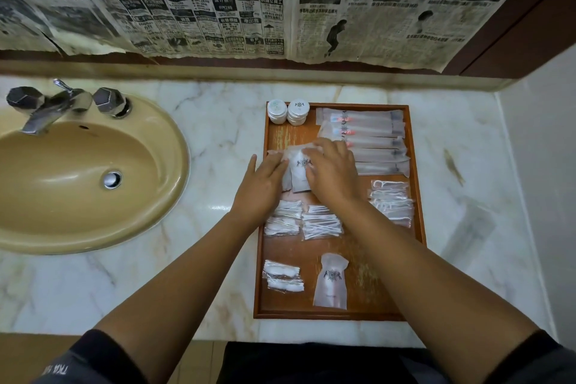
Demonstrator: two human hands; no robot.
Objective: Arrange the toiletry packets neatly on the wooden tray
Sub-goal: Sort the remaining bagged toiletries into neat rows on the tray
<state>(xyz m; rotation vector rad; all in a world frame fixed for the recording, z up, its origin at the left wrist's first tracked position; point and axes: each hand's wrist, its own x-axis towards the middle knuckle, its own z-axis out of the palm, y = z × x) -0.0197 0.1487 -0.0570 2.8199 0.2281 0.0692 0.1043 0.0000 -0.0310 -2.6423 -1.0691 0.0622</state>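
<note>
Marble counter (218,140) bears the tray (260,259). Left hand (265,184) and right hand (332,171) press straight fingers (321,146) on a pouch (299,173), which looks light, limp and slippery; best nudged by its edges.

Hands: left hand (260,185) and right hand (335,173) lie flat on a frosted packet (297,179).
Tray: wooden tray (286,137) on marble counter (218,140), beside sink (78,165).
Far right: toothbrush packets (371,142) stacked in rows.
</note>
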